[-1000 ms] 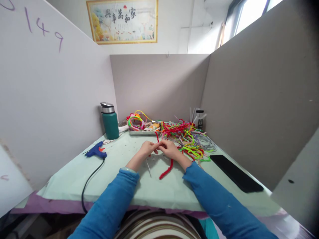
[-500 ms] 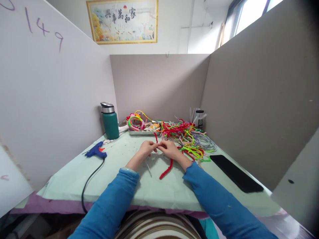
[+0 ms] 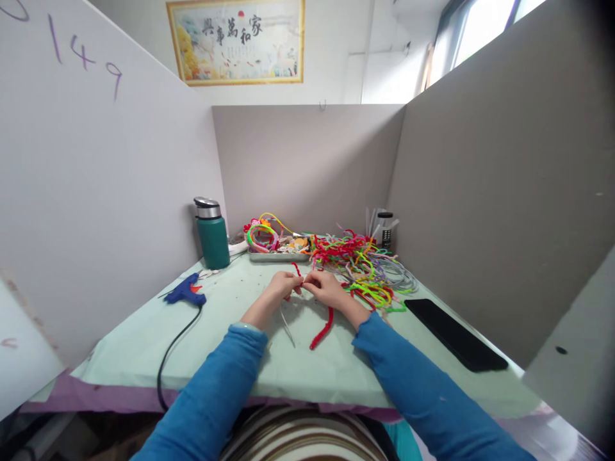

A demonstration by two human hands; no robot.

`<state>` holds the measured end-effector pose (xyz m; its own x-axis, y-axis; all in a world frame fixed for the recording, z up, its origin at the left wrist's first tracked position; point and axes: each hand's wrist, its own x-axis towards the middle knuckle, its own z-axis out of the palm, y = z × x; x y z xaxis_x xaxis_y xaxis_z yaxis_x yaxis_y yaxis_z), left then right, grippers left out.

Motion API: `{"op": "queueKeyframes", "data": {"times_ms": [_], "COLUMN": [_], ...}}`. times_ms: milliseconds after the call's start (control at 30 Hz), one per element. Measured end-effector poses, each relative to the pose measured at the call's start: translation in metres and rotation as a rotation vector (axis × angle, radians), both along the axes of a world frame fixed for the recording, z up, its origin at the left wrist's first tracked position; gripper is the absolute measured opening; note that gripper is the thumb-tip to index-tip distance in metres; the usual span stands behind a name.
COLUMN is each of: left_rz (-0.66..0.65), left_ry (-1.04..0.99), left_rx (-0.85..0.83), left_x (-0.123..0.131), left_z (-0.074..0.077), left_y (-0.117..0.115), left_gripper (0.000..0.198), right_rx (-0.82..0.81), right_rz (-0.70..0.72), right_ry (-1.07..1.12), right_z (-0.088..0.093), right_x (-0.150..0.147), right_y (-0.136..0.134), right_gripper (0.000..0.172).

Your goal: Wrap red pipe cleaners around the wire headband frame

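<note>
Nearest, two blue sleeves come in from the lower edge and meet over the desk (image 3: 240, 365), which is covered with a pale green sheet. The left hand (image 3: 281, 286) and the right hand (image 3: 329, 288) are touching at their tips. The fingers (image 3: 293, 289) of both hands are closed in a small pinch on the upper part of a red fuzzy pipe cleaner (image 3: 323, 330). Its short top end stands up between the hands, and its long free end hangs down and rests on the desk near the right wrist, probably because only the top is gripped. A thin pale wire (image 3: 288, 325) runs down from the left hand to the desk; I cannot tell if it is held or only lies under the hand.

To the left lies a blue glue gun (image 3: 185, 291), on its side, its black cable (image 3: 170, 352) going off the front edge. To the right a flat black phone (image 3: 454, 333) lies well apart from the hands.

Further back, a loose pile of coloured pipe cleaners (image 3: 369, 269) spreads just beyond the right hand, so it is easy to reach. Beside it stands a shallow metal tray (image 3: 276, 257) with small coloured pieces, then a teal bottle with a steel lid (image 3: 213, 235) in the left corner. On the far wall hangs a framed picture (image 3: 235, 40).
</note>
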<state>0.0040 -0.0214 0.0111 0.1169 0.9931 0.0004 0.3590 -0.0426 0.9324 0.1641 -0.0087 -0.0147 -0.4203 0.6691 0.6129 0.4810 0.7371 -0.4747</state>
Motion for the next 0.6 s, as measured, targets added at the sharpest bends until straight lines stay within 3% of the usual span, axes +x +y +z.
{"op": "queueKeyframes", "data": {"times_ms": [300, 600], "left_rz": [0.067, -0.003], "left_ry": [0.078, 0.024], "left_rx": [0.177, 0.277], "left_x": [-0.003, 0.001], "left_z": [-0.011, -0.01], "left_y": [0.012, 0.011], "left_gripper": [0.028, 0.022], "right_rx": [-0.026, -0.048], "right_rz": [-0.061, -0.083], "right_ry": [-0.013, 0.004], "right_z": [-0.001, -0.002], "right_x": [0.0, 0.0], "right_y": [0.002, 0.004], "right_gripper": [0.018, 0.023]}}
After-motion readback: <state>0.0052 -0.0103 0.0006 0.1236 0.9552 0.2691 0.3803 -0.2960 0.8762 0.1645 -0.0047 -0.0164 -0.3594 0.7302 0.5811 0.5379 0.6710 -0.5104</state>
